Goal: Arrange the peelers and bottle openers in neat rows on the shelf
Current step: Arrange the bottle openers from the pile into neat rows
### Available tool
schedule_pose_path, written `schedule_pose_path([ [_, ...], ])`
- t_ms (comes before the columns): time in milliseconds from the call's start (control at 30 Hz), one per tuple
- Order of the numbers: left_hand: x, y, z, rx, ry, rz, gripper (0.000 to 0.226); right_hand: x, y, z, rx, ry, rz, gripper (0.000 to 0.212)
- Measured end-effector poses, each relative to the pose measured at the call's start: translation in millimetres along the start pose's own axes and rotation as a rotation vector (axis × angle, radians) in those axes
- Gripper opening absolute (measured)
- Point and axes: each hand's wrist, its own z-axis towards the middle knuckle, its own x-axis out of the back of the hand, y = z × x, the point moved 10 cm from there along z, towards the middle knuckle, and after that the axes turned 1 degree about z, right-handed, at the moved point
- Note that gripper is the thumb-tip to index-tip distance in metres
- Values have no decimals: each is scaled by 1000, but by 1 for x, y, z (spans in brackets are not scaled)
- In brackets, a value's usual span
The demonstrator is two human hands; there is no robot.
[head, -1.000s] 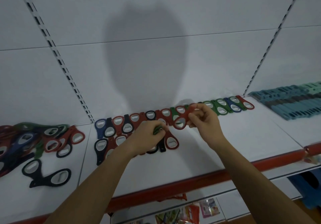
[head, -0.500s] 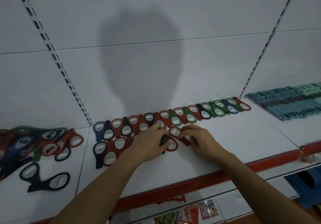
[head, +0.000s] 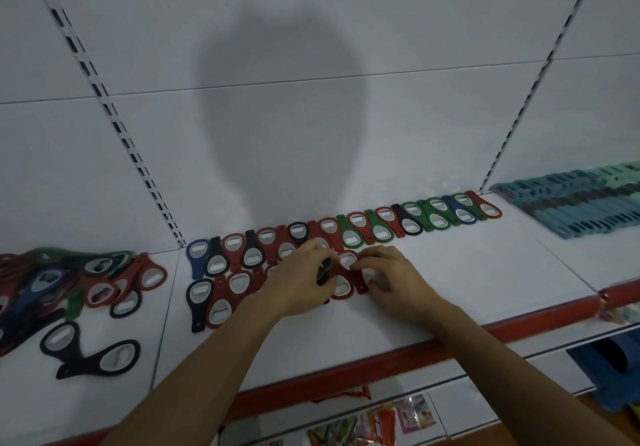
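Head view: I see my left hand (head: 304,281) curled round a green opener (head: 324,270). My right hand (head: 394,283) pinches a red opener (head: 359,279) lying flat on the shelf (head: 467,272), at the right end of the front row (head: 221,293). The 2 hands nearly touch. Just behind them the back row (head: 381,227) runs along the wall. 1 loose pile (head: 86,279) sits left, and teal peelers (head: 588,203) lie far right.

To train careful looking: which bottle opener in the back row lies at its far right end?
The red bottle opener: it closes the back row on the right, with no other opener beyond it, nearest the teal stack.
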Motion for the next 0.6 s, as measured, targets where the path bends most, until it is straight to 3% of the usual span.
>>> schedule_pose_path([
  [133, 13, -3, -3, 104, 128, -931, 38, 24, -9, -3, -44, 178, 212, 35],
  [200, 19, -3, -5, 107, 263, -1162, 37, 31, -15, -3, -102, 249, 463, 21],
  [300, 14, 7, -2, 79, 335, -1372, 29, 30, -31, 2, -103, 245, 741, 18],
  [467, 14, 11, 0, 92, 405, -1324, 27, 44, -21, 6, -94, 313, 787, 21],
  [533, 25, 2, -5, 119, 473, -1057, 29, 54, -1, 2, -114, 340, 646, 23],
  [600, 33, 1, -6, 74, 476, -606, 29, 62, 13, -2, -99, 328, 452, 34],
])
